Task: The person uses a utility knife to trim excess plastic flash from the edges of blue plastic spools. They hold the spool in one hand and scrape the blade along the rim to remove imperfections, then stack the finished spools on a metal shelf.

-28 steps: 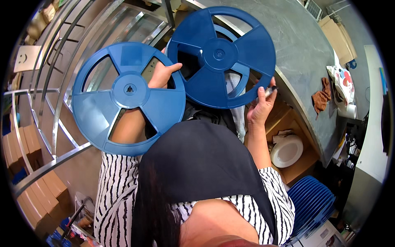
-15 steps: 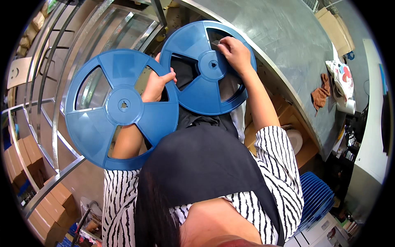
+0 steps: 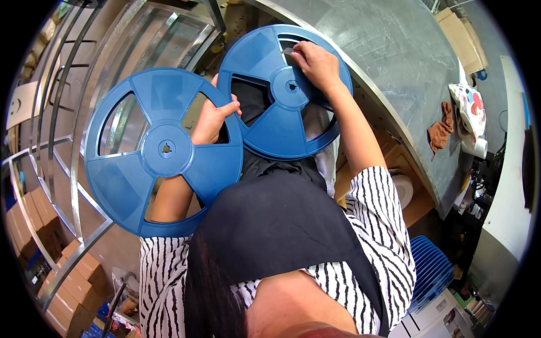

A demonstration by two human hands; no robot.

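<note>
Two large blue plastic reels, each with open windows round a central hub, fill the space before me. My left hand [image 3: 209, 121] shows through a window of the left reel [image 3: 166, 121], which lies over my left forearm. Its thumb presses on the near-left rim of the right reel [image 3: 270, 135], its fingers partly hidden behind, so it grips that reel. At the top window of the right reel is my right hand [image 3: 316, 66], fingers curled together near the hub. Whatever sits between these fingertips is too small to make out.
A grey metal-topped table [image 3: 383, 50] runs along the right, with a brown cloth [image 3: 440, 129] and a white patterned bag [image 3: 469, 110]. Metal racks [image 3: 79, 169] stand on the left near cardboard boxes [image 3: 73, 284]. More blue reels [image 3: 428, 270] are stacked at lower right.
My right hand has moved slightly up and left at the window of the right reel. The left reel has shifted a little left and down. My left hand keeps its grip.
</note>
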